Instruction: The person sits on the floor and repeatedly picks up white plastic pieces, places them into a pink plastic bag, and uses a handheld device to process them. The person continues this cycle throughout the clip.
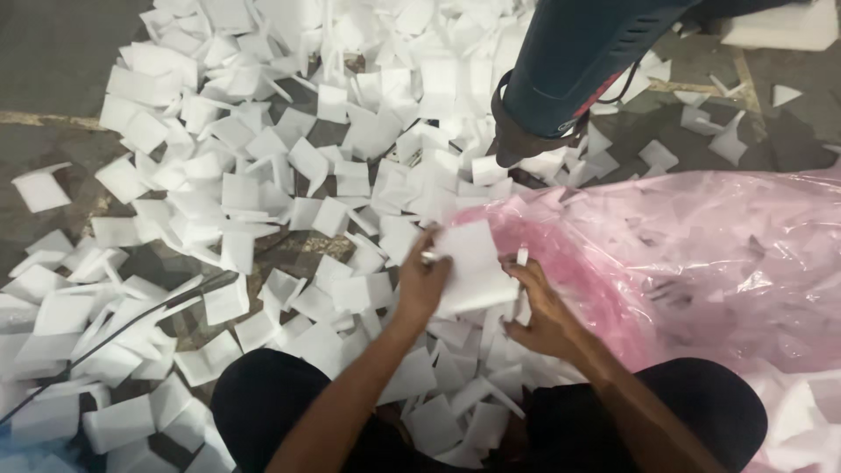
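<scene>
Knees: two dark-clad knees (263, 403) sit at the near edge, with both forearms reaching out between them.
Left hand: the left hand (423, 282) grips the left edge of a stack of white foam squares (473, 263), fingers curled and pressed onto it.
Right hand: the right hand (539, 307) steadies the stack's right side, fingers bent around the edge with one thin strip standing between them.
Stack: held up just above the floor, near centre, touching the rim of the pink plastic bag (701, 254).
Bag: one, lying to the right, already partly filled with white pieces showing through the film.
Loose squares: far too many to count, strewn across the grey floor (53, 61) to the left and far side.
Progress: judged as partway, since some foam is bagged and most remains scattered.
Other person: one leg and dark shoe (526, 140) stand at the far side.
Cable: one black cable (131, 320) crosses the near left.
</scene>
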